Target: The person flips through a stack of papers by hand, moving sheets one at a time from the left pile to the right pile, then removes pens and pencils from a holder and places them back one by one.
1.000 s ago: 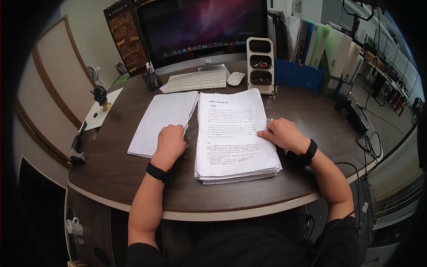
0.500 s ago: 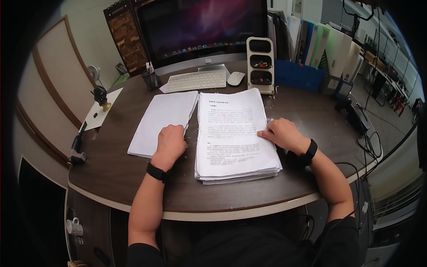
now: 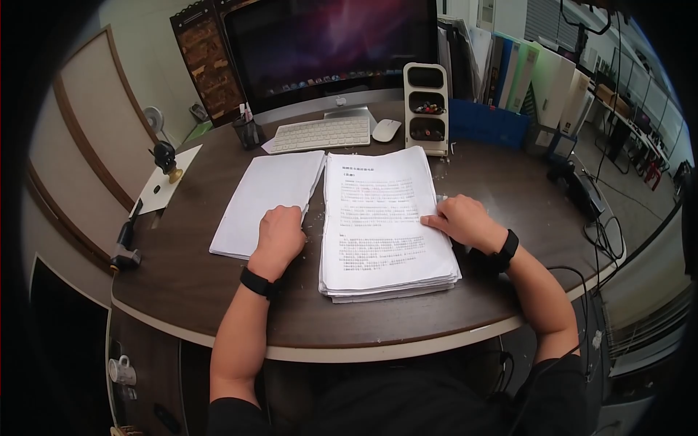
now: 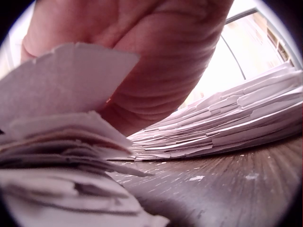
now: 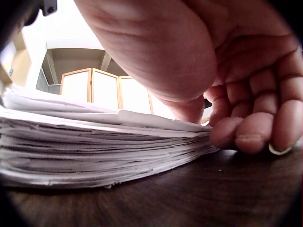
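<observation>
A thick stack of printed sheets [image 3: 378, 251] lies in the middle of the desk. My right hand [image 3: 471, 222] grips its right edge, thumb over the top sheet. In the right wrist view, curled fingers [image 5: 253, 132] stand against the side of the stack [image 5: 94, 149]. A thinner stack of blank-faced paper [image 3: 251, 196] lies to the left. My left hand [image 3: 280, 236] is at that stack's right edge, knuckles up and fingers bent under. Uneven sheet edges [image 4: 71, 85] rise before the palm in the left wrist view and hide the fingertips, so I cannot tell whether they grip paper.
Behind the papers are a white keyboard [image 3: 320, 134], a mouse [image 3: 386, 130], a monitor [image 3: 327, 51] and an upright organiser [image 3: 427, 109]. A pen cup [image 3: 249, 132] stands at the back left. Paper scraps [image 4: 196, 178] dot the desk. Cables [image 3: 603, 229] hang at the right edge.
</observation>
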The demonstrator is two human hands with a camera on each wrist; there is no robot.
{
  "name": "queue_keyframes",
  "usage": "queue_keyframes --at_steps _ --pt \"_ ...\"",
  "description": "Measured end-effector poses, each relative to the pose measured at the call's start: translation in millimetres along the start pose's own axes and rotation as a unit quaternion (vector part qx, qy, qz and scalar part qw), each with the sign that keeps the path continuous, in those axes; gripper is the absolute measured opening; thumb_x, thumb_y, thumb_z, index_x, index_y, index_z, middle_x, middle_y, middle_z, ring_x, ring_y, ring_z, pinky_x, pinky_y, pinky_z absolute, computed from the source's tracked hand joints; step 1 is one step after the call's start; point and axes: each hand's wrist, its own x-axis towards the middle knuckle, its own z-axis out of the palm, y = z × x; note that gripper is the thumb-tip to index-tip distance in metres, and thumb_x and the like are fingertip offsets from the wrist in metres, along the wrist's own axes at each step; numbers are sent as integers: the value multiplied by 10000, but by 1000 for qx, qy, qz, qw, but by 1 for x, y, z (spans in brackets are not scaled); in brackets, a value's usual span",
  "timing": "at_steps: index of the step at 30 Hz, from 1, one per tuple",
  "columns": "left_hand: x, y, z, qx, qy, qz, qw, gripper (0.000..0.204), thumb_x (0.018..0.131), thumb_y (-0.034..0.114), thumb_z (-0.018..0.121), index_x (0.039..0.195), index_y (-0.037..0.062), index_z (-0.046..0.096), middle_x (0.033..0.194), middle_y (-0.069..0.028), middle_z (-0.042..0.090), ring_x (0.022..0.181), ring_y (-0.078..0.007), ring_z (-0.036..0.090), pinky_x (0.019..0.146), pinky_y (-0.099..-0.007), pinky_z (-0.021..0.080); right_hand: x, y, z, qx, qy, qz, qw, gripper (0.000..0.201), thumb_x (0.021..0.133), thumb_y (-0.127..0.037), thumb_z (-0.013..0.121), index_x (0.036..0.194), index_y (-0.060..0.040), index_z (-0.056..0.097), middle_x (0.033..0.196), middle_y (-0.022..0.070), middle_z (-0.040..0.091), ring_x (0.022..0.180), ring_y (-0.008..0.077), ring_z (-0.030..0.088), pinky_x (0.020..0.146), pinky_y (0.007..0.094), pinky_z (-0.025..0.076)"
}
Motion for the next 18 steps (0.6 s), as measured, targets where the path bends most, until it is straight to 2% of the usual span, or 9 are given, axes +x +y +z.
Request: queue_keyframes --at_steps 18 --pt "-1 4 -4 5 -2 -3 1000 94 726 -29 587 777 -54 662 803 -283 662 772 -450 668 724 -491 549 0 -3 -4 1 -16 11 1000 527 926 -461 636 744 31 691 725 235 664 723 403 668 694 487 532"
